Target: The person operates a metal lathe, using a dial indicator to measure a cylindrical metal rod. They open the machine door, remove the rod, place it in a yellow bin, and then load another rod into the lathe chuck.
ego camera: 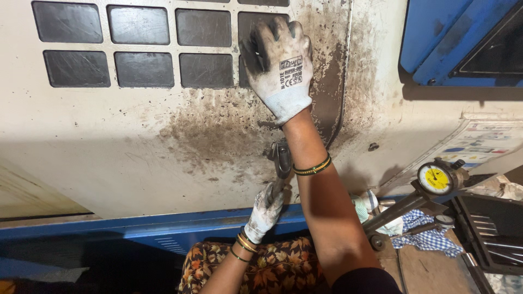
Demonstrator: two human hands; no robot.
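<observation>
Floral-patterned cloth (272, 267) lies nearest the lens, below both forearms. Left hand (265, 209), in a soiled white knit glove, has its grip closed round a steel handle (281, 163) on the cream machine door (136, 141). Right hand (280, 62), gloved alike, rests flat, fingers spread, against the grimy, oil-stained panel beside dark rectangular window panes (144, 68). A yellow-faced dial gauge (436, 178) sits right, well apart.

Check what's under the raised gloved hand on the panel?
The right hand lies flat on the stained machine panel, over two dark square pads. Their covered parts can't be seen. The left hand grips a metal handle below.
</observation>
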